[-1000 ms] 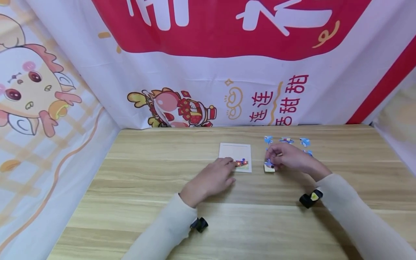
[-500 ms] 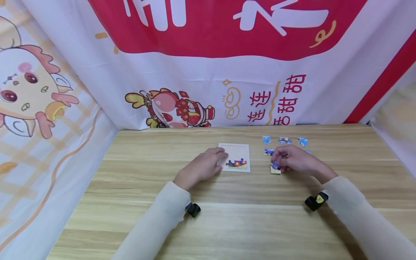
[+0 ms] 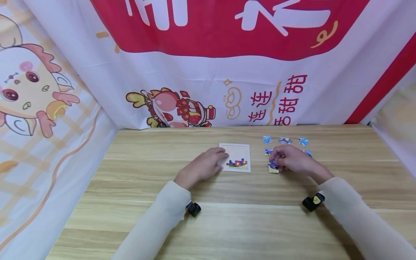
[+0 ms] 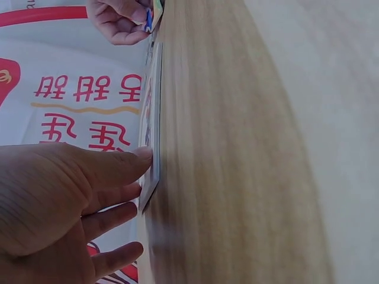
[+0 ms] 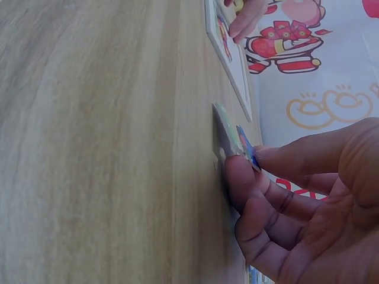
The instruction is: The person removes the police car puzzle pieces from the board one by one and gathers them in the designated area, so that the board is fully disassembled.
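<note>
My right hand point(image 3: 290, 159) pinches a puzzle piece point(image 3: 273, 169) between thumb and fingers, to the right of the white puzzle board. In the right wrist view this piece point(image 5: 228, 131) is tilted just over the table, with blue and pale green on it. My left hand point(image 3: 204, 167) rests at the left edge of the puzzle board point(image 3: 234, 149). Its thumb lies on the board's rim in the left wrist view, the other fingers point(image 4: 115, 255) spread and relaxed. Joined pieces point(image 3: 238, 164) of a red and blue picture lie along the board's lower part.
Several loose blue puzzle pieces lie at the right, among them one at the back left point(image 3: 267, 139), one in the middle point(image 3: 285, 140) and one at the back right point(image 3: 303, 141); my right hand partly covers others. A printed cloth point(image 3: 195, 72) hangs behind the wooden table point(image 3: 156, 144).
My left hand has moved left, off the joined pieces to the board's left edge. The right hand, still pinching its piece, has shifted slightly right overall.
</note>
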